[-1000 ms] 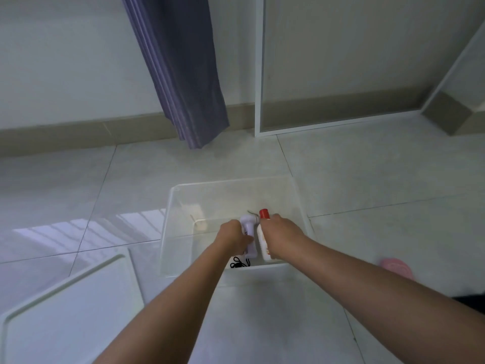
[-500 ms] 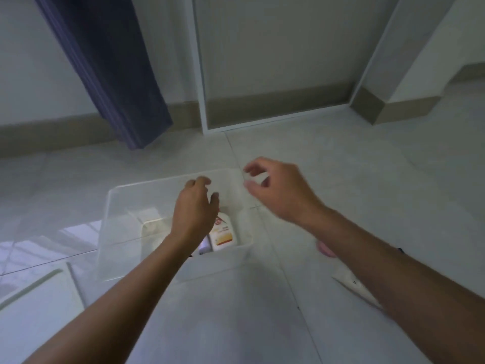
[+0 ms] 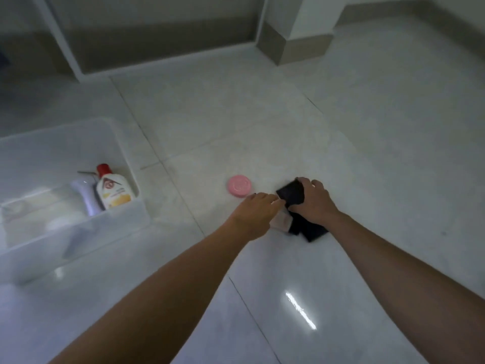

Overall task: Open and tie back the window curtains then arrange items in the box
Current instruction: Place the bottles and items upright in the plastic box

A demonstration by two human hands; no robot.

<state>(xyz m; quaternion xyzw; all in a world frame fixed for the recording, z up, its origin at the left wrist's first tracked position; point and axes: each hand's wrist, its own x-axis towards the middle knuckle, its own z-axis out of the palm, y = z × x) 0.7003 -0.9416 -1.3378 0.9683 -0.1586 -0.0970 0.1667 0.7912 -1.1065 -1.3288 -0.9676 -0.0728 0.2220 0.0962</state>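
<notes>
Black folded cloth point(image 3: 291, 195) lies on the floor tiles point(image 3: 367, 143) at three o'clock from the box point(image 3: 126, 222), my right hand point(image 3: 313, 203) clamped on it, left hand point(image 3: 256, 211) flat alongside, so I'd gather every loose edge before lifting.

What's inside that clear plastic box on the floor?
In the clear box: a white bottle with a red cap and beside it a pale purple item, at the right end. The near wall's glare blurs whatever lies further left.
</notes>
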